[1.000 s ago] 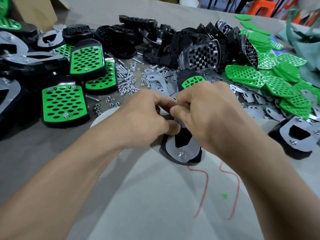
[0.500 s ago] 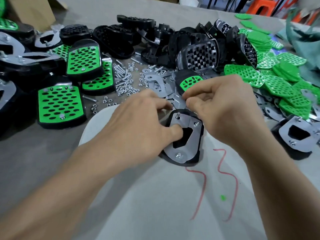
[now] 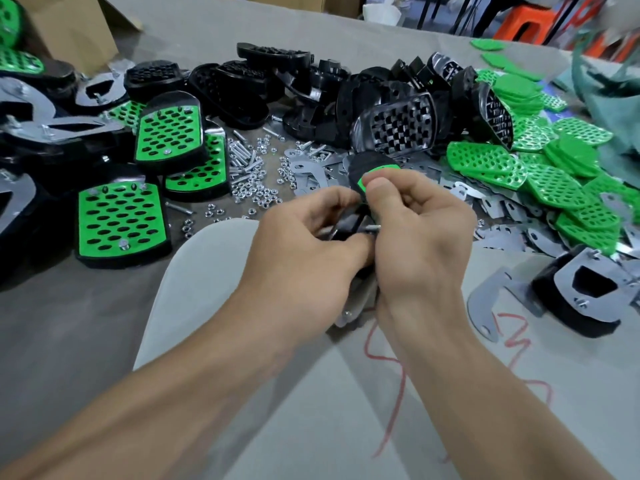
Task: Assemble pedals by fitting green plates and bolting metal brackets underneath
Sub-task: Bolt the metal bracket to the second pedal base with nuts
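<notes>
The stiff, seemingly light black plastic pedal with green plate [image 3: 377, 172] suits edge grips: left hand [image 3: 304, 251] curls round its side, right hand [image 3: 422, 244] pinches its far end.

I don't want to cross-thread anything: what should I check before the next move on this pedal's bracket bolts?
1. Pedal gripped by left hand and right hand: ok.
2. Bolt end showing between the fingers: ok.
3. Nut started on that bolt: cannot tell, fingers hide it.
4. Metal bracket flat against the pedal: cannot tell, mostly covered.
5. Loose nuts on the table: ok, scattered beyond the hands.
</notes>
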`<act>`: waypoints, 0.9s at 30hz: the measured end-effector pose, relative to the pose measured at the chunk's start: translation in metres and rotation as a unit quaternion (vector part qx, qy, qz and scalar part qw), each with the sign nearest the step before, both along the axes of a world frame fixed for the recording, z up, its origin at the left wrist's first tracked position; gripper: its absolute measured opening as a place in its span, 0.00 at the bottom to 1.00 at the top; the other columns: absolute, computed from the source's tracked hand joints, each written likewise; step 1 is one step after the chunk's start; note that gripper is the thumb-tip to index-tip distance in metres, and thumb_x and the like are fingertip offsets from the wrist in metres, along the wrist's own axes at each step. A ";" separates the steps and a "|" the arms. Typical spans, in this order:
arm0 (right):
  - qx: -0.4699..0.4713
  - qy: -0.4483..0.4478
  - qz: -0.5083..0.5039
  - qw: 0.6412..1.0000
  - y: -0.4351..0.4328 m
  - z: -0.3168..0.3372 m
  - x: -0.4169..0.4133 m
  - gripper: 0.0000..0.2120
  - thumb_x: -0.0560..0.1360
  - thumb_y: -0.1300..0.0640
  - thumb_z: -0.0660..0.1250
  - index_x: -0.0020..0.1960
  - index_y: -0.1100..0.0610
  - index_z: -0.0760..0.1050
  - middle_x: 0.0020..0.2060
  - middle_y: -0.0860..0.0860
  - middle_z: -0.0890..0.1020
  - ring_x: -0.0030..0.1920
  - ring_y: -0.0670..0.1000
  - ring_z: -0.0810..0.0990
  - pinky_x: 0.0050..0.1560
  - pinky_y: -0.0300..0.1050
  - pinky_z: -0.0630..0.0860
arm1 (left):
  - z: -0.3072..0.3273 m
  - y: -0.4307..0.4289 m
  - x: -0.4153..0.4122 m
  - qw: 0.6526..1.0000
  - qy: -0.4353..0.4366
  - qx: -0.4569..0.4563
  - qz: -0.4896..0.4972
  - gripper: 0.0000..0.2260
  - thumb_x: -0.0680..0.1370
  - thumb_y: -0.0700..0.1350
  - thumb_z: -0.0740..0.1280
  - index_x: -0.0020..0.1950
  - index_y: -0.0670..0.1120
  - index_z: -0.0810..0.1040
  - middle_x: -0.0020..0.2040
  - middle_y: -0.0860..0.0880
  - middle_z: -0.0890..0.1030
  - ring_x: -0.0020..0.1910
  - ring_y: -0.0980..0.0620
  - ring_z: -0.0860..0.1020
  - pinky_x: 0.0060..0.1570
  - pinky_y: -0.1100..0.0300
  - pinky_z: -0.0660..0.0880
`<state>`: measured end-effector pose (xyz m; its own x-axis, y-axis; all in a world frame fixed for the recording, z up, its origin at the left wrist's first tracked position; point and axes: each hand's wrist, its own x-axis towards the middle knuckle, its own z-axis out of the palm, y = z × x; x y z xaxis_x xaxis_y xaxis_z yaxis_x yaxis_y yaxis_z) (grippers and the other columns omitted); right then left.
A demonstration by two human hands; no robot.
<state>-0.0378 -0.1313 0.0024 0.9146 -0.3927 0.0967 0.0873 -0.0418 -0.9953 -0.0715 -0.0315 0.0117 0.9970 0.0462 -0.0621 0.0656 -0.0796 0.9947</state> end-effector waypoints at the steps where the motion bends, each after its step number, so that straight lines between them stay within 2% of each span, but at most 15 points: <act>1: 0.030 0.008 0.014 0.999 0.001 0.001 0.000 0.10 0.74 0.63 0.69 0.38 0.52 0.84 0.30 0.46 0.83 0.33 0.47 0.79 0.38 0.45 0.77 | 0.000 -0.001 -0.001 1.000 0.002 0.008 0.004 0.14 0.75 0.36 0.72 0.51 0.55 0.85 0.43 0.52 0.87 0.41 0.46 0.85 0.43 0.54 0.82; 3: 0.093 0.023 0.047 0.994 -0.003 0.005 0.001 0.12 0.74 0.68 0.68 0.40 0.55 0.84 0.28 0.49 0.79 0.28 0.45 0.74 0.30 0.38 0.72 | -0.003 -0.002 -0.004 0.996 -0.022 0.076 0.037 0.19 0.75 0.40 0.72 0.62 0.58 0.82 0.44 0.58 0.87 0.43 0.55 0.85 0.52 0.55 0.82; 4: 0.116 0.023 0.061 0.991 -0.008 0.007 0.003 0.12 0.74 0.70 0.67 0.41 0.57 0.84 0.29 0.52 0.79 0.28 0.46 0.74 0.29 0.36 0.70 | -0.003 -0.002 -0.005 0.992 -0.039 0.108 0.052 0.24 0.74 0.44 0.71 0.69 0.58 0.78 0.44 0.61 0.87 0.43 0.59 0.84 0.53 0.58 0.80; 6: 0.142 0.014 0.090 0.986 -0.018 0.011 0.004 0.11 0.74 0.72 0.67 0.44 0.59 0.84 0.32 0.56 0.82 0.29 0.48 0.75 0.31 0.35 0.71 | -0.001 -0.001 -0.008 0.985 -0.083 0.132 0.071 0.30 0.71 0.48 0.69 0.74 0.58 0.72 0.45 0.62 0.86 0.42 0.63 0.82 0.52 0.64 0.77; 9: 0.150 0.010 0.124 0.981 -0.029 0.012 0.006 0.08 0.74 0.71 0.69 0.49 0.61 0.83 0.36 0.59 0.84 0.32 0.50 0.77 0.35 0.39 0.72 | 0.003 0.002 -0.006 0.974 -0.139 0.147 0.101 0.29 0.73 0.45 0.70 0.74 0.57 0.73 0.50 0.60 0.87 0.43 0.70 0.79 0.50 0.74 0.73; 11: 0.138 0.011 0.151 0.979 -0.031 0.013 0.006 0.06 0.74 0.70 0.71 0.48 0.62 0.84 0.36 0.60 0.85 0.33 0.50 0.79 0.35 0.39 0.73 | 0.003 0.003 -0.006 0.970 -0.154 0.147 0.117 0.28 0.75 0.39 0.72 0.74 0.55 0.74 0.51 0.59 0.87 0.46 0.72 0.79 0.49 0.79 0.70; 14: 0.094 0.001 0.185 0.978 -0.030 0.016 0.004 0.07 0.73 0.70 0.73 0.44 0.60 0.85 0.35 0.60 0.86 0.32 0.50 0.82 0.33 0.37 0.75 | 0.003 0.002 -0.007 0.963 -0.172 0.169 0.122 0.29 0.75 0.37 0.72 0.74 0.55 0.74 0.54 0.59 0.86 0.53 0.70 0.80 0.53 0.78 0.70; 18: 0.042 -0.028 0.223 0.973 -0.035 0.022 0.003 0.11 0.70 0.72 0.74 0.40 0.57 0.87 0.31 0.57 0.85 0.31 0.49 0.82 0.35 0.34 0.75 | 0.001 0.001 -0.006 0.959 -0.185 0.174 0.130 0.29 0.75 0.38 0.72 0.74 0.56 0.75 0.57 0.60 0.85 0.57 0.68 0.80 0.58 0.71 0.73; 22: 0.005 -0.030 0.272 0.962 -0.039 0.031 0.002 0.12 0.65 0.73 0.76 0.40 0.57 0.87 0.32 0.56 0.86 0.31 0.50 0.83 0.37 0.37 0.78 | -0.001 0.003 -0.005 0.957 -0.198 0.158 0.140 0.28 0.73 0.42 0.70 0.73 0.57 0.76 0.55 0.69 0.80 0.57 0.73 0.78 0.60 0.73 0.72; 27: -0.027 -0.038 0.248 0.968 -0.029 0.030 -0.004 0.10 0.65 0.71 0.79 0.38 0.57 0.86 0.32 0.54 0.86 0.32 0.50 0.86 0.35 0.36 0.78 | -0.004 0.011 0.001 0.949 -0.223 0.169 0.147 0.29 0.73 0.41 0.71 0.73 0.59 0.74 0.52 0.74 0.76 0.51 0.77 0.75 0.57 0.77 0.70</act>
